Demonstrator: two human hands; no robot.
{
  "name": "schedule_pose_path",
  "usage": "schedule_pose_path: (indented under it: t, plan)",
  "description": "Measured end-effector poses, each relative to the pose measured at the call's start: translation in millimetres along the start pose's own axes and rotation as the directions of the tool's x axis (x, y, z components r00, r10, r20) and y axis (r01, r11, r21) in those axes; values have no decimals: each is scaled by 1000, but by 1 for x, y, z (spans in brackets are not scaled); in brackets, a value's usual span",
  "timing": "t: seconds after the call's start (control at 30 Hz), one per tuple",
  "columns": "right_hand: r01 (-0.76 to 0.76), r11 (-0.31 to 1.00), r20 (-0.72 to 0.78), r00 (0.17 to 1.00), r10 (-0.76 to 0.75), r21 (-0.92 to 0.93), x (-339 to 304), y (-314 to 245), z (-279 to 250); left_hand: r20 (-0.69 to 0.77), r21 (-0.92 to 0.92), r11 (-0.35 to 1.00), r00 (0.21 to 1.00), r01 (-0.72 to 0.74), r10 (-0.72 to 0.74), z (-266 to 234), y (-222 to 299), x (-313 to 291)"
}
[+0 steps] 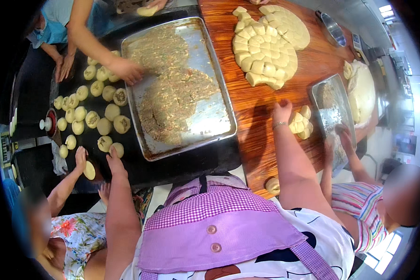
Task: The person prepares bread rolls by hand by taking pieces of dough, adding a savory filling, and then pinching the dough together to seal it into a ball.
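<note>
Dough pieces sit on both benches. Over the black bench (pixel 191 164), the person's left hand (pixel 115 163) meets the near edge of a pale round bun (pixel 117 149); whether its fingers are clamped on the bun or only touching it, I cannot tell. Just left of that bun is a gathered bun (pixel 104 143) with a little filling showing at the top, and many more round buns (pixel 80 113) spread away beyond it. To their right stands a large metal tray (pixel 221 119) with a brownish filling flecked with green (pixel 168 105).

The right hand (pixel 282 111), a band at its wrist, is over the wooden bench (pixel 249 133) with its fingers curled in; I cannot tell whether they close on anything. Just beside it lies a small pile of dough pieces (pixel 301 124). Farther off is a broad slab of dough (pixel 266 53) cut into chunks, and to the right a rectangular pan (pixel 333 88).

A co-worker's hand (pixel 80 159) at the left is against a flat dough disc (pixel 89 171); another co-worker's hand (pixel 128 71) reaches over the tray's left rim.
</note>
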State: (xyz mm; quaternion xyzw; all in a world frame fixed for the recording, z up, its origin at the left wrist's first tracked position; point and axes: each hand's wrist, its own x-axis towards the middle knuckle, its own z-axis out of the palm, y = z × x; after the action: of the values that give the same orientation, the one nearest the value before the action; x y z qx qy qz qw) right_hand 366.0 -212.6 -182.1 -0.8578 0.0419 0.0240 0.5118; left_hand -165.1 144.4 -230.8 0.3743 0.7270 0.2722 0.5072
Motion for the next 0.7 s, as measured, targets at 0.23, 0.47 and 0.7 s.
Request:
schedule_pose_path:
  t: [0.23,0.47,0.7]
  plan:
    - [514,797,215,857,-468,-318,71,-66,40,181,441,579,700,-686,691,0,-31,-45]
    - [498,515,449,864,-228,-698,58,-121,73,527,360,405,542,-840,655,39,0,-152]
    - [733,422,276,623,-732,-533,30,-40,53,769,93,370,303,-924,563,122,15,-213]
